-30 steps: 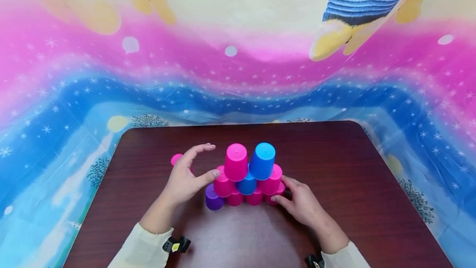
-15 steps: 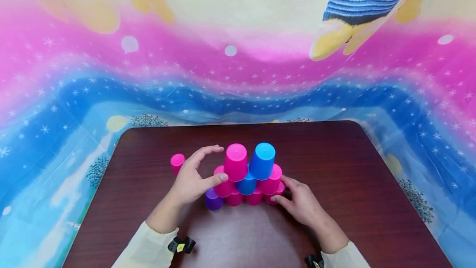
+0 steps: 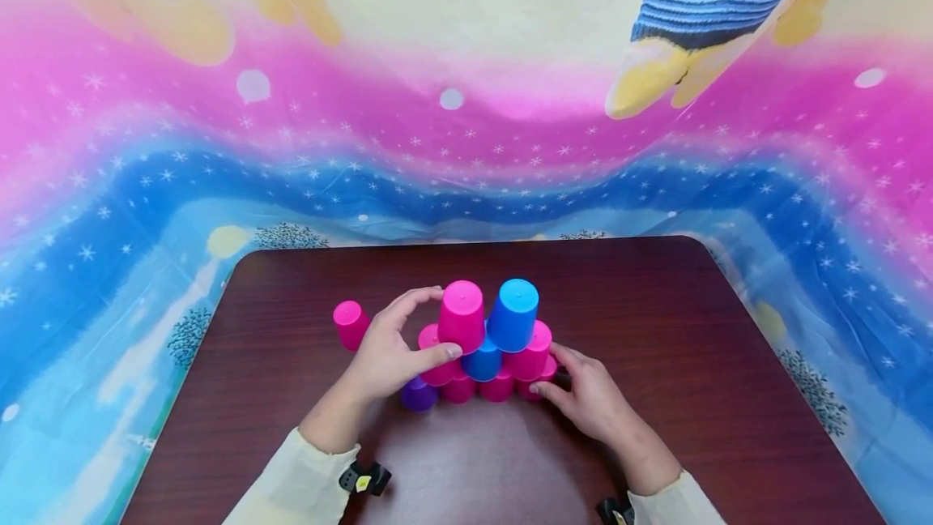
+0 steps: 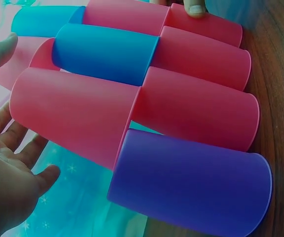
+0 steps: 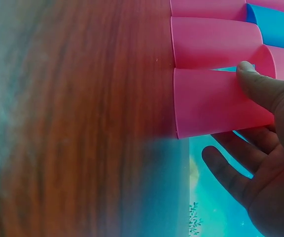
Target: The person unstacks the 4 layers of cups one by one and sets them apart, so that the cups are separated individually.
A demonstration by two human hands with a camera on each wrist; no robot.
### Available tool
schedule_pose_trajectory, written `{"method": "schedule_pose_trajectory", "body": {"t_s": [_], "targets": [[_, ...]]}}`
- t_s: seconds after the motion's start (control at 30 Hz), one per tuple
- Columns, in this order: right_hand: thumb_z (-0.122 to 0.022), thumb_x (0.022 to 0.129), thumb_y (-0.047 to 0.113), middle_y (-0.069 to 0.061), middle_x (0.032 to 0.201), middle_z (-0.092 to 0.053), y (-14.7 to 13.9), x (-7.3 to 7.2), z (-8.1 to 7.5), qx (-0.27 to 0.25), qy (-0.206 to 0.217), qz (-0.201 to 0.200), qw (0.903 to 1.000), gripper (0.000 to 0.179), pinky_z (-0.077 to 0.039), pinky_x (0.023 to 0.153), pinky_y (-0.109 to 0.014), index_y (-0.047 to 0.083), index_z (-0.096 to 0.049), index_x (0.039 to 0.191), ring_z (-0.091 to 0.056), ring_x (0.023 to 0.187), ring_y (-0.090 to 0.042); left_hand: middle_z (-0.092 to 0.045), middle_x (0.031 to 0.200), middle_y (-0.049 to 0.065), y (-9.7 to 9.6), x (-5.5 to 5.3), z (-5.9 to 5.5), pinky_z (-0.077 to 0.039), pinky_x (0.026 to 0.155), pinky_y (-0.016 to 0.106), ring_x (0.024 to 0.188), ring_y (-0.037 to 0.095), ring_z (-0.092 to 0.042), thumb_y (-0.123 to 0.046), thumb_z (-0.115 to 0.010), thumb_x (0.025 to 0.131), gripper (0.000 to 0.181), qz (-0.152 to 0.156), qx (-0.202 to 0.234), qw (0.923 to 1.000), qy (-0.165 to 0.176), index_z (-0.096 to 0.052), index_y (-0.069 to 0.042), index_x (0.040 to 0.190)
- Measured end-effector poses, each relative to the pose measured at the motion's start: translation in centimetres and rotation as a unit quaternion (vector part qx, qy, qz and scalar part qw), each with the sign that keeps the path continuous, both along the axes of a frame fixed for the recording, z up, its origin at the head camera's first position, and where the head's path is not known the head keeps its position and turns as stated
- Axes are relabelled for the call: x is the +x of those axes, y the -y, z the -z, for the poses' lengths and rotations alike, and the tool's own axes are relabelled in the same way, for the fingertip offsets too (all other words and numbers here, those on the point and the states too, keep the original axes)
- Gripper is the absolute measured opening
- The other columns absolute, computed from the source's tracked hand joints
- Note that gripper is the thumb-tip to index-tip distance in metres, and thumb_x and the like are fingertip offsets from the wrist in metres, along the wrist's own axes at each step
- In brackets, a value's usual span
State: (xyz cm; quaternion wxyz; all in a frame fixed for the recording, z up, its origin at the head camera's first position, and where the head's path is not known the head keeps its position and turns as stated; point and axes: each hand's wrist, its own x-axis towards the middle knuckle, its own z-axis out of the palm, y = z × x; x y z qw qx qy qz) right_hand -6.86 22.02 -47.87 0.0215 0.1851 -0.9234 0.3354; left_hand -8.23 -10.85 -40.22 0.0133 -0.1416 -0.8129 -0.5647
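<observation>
Standing apart on the tabletop (image 3: 627, 282), the lone cup (image 3: 351, 324) is resting upside down at ten o'clock from the stack (image 3: 482, 361), bearing nothing. At nine o'clock, the left hand (image 3: 386, 359) is bracketing the upper pink cup (image 3: 462, 316), its fingers lying apart from the thumb, a pose that would suit steadying that cup; whether they are touching it, I cannot tell. At eight o'clock, the purple cup (image 3: 419, 397) is ending the bottom row. The stacked cups are standing mouth down, presumably so their flat bases are carrying the row above, higher ones straddling two below. The upper pink cup is sitting at eleven o'clock and the upper blue cup (image 3: 514, 317) at one, a gap dividing them. At four o'clock, the right hand (image 3: 594, 399) is pinching the end cup (image 5: 213, 101) between thumb and fingers, probably because bracing there is stopping the row from sliding outward.
</observation>
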Motion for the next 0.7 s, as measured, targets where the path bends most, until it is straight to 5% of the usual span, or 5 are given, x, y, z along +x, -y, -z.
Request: {"method": "schedule_pose_trajectory", "body": {"t_s": [0.47,0.7], "targets": [[-0.089,0.083,0.03,-0.006,0.134,-0.069,0.02,0.03,0.17,-0.002,0.0,0.005,1.0,0.071,-0.056,0.099,-0.046,0.013,-0.059,0.145,-0.067,0.121,-0.027,-0.059,0.14,-0.01,-0.45,0.29,0.1,-0.048,0.103,0.065,0.137,0.029,-0.051,-0.038,-0.095,0.073,0.077,-0.019,-0.025,0.999,0.031,-0.059,-0.031,0.141],[-0.089,0.083,0.029,-0.006,0.133,-0.069,-0.01,0.1,0.2,-0.001,-0.005,0.005,1.0,0.07,-0.056,0.099,-0.046,0.012,-0.06,0.143,-0.068,0.121,-0.027,-0.059,0.138,-0.011,-0.58,0.35,0.07,-0.05,0.101,0.062,0.135,0.022,-0.052,-0.038,-0.095,0.073,0.076,-0.022,-0.031,0.9987,0.035,-0.059,-0.032,0.14]]}}
